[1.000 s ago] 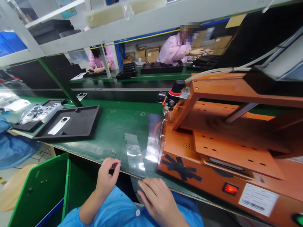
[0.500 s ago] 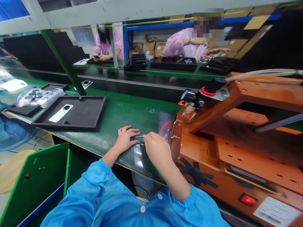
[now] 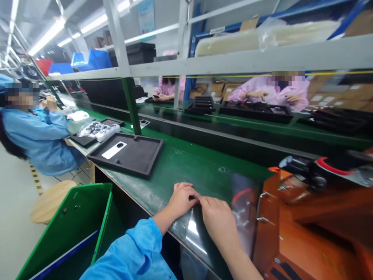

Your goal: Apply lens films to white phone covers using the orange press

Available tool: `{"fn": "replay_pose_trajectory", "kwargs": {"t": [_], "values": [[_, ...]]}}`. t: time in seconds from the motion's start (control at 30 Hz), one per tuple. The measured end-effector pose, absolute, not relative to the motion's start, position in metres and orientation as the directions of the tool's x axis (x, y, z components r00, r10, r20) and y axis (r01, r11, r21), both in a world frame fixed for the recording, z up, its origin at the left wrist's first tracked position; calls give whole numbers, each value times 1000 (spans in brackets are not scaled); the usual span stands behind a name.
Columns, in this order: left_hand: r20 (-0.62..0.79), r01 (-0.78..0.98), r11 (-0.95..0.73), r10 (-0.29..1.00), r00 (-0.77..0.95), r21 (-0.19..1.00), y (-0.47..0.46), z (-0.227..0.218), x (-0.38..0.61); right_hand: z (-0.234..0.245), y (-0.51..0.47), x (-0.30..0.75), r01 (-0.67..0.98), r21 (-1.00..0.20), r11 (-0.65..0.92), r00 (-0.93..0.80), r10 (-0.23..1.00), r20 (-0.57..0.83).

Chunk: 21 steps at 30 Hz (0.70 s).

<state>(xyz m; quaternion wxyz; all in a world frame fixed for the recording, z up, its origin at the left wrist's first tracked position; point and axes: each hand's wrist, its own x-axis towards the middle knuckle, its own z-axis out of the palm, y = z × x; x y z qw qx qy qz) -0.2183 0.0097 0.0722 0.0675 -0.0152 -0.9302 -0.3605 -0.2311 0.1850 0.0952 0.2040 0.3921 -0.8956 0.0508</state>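
My left hand (image 3: 182, 199) and my right hand (image 3: 218, 217) meet low over the green tabletop (image 3: 171, 163). Between their fingertips is a thin dark flat piece (image 3: 192, 198), mostly hidden by the fingers. Both hands are closed on it, fingers curled and thumbs underneath or out of sight. To the left of my hands lies a black foam tray (image 3: 151, 161) holding a white phone back panel (image 3: 109, 153) with a round dark camera area.
An orange machine (image 3: 294, 241) with a black and red fitting stands close on the right. A green bin (image 3: 67, 217) is below the table edge. Bagged parts (image 3: 99, 130) lie at the far left, near a co-worker in blue (image 3: 37, 132). Others in pink sit across the bench.
The view has tilted up and swung left, so a seated co-worker now shows at the left. My hands have drawn closer together, covering more of the dark piece.
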Motion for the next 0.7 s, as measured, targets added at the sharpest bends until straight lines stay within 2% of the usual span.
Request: {"fn": "replay_pose_trajectory", "kwargs": {"t": [0.17,0.47,0.6,0.7], "values": [[155,118,742,19,-988,660,9,68,-216,108,183,-230,-745,166,646,-543,-733,410],[152,164,764,87,-985,624,7,69,-214,103,184,-231,-698,200,687,-564,-701,437],[156,222,778,161,-975,588,7,68,-207,121,211,-208,-662,168,731,-562,-632,533],[154,275,796,229,-961,538,9,68,-205,130,242,-183,-700,100,707,-461,-555,693]]}}
